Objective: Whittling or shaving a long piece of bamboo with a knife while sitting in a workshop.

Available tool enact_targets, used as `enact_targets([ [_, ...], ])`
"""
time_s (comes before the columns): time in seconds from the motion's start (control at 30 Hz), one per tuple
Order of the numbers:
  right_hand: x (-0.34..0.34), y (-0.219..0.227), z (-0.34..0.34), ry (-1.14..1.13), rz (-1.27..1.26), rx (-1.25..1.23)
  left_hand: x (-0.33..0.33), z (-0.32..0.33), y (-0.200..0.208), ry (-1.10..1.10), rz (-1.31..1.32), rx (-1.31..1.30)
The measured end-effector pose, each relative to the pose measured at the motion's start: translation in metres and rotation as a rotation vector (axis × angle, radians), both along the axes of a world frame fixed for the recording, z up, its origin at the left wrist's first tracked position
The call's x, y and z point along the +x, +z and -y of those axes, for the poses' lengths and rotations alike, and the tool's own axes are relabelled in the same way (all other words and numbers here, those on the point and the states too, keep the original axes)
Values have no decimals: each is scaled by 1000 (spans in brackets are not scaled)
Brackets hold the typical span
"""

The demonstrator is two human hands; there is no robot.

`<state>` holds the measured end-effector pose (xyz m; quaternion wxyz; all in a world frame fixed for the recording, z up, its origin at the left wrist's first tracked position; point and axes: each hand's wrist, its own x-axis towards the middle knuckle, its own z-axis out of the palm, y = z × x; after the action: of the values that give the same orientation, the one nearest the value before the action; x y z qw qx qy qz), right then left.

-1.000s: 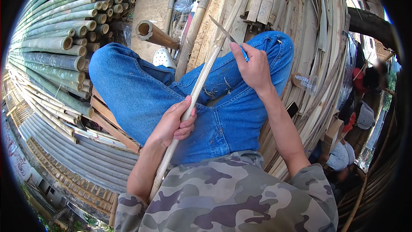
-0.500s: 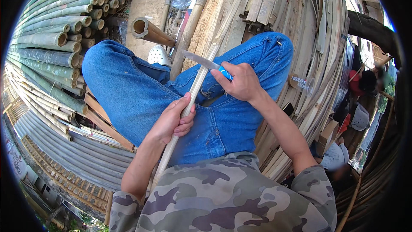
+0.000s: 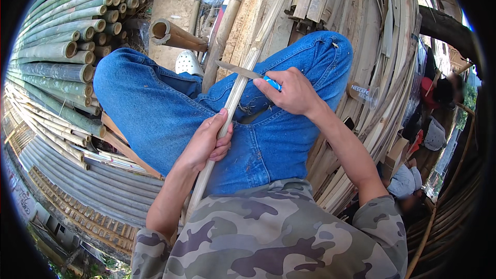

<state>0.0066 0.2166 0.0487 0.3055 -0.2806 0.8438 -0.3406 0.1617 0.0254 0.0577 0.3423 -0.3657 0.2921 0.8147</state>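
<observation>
A long pale bamboo strip point(image 3: 238, 89) runs slantwise over my lap, from beside my left arm up past my knees. My left hand point(image 3: 209, 142) is closed around its lower part, fingers wrapped and thumb along it. In my right hand point(image 3: 290, 91) is a knife point(image 3: 239, 70) with a blue handle, gripped in a closed fist. The blade points left and lies across the strip, touching it above my left hand. My crossed legs in blue jeans point(image 3: 139, 108) are under both hands.
Stacked green bamboo poles point(image 3: 51, 67) lie at the left. Split bamboo slats point(image 3: 372, 72) cover the right side, where a clear plastic cup point(image 3: 364, 94) lies. A cut bamboo tube point(image 3: 178, 36) and a white clog point(image 3: 188, 63) are ahead. Other people point(image 3: 405, 181) sit at the far right.
The view has shifted slightly. The knife blade has turned a little flatter against the strip, and both hands keep their holds.
</observation>
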Motion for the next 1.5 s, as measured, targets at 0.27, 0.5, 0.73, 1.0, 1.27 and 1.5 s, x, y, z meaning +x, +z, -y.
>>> enact_targets([
  [0.27, 6, -5, 2, -36, -164, 39, 0, 1, 0, -10, -8, -23],
  [0.5, -1, -14, 11, -252, -170, 94, 1, 2, 0, -8, -15, -15],
  [0.73, -27, -16, 8, -573, -177, 56, 15, 11, 10, 7, 9, 71],
  [1.0, 10, 8, -2, -232, -183, -37, 10, -16, -2, -64, -246, -225],
  [1.27, 21, -6, 0, 193, -204, 19, 8, -30, -5, -266, -473, -866],
  [1.5, -4, -1, 7, 227, -200, 180, 8, -33, -3, -328, -477, -994],
])
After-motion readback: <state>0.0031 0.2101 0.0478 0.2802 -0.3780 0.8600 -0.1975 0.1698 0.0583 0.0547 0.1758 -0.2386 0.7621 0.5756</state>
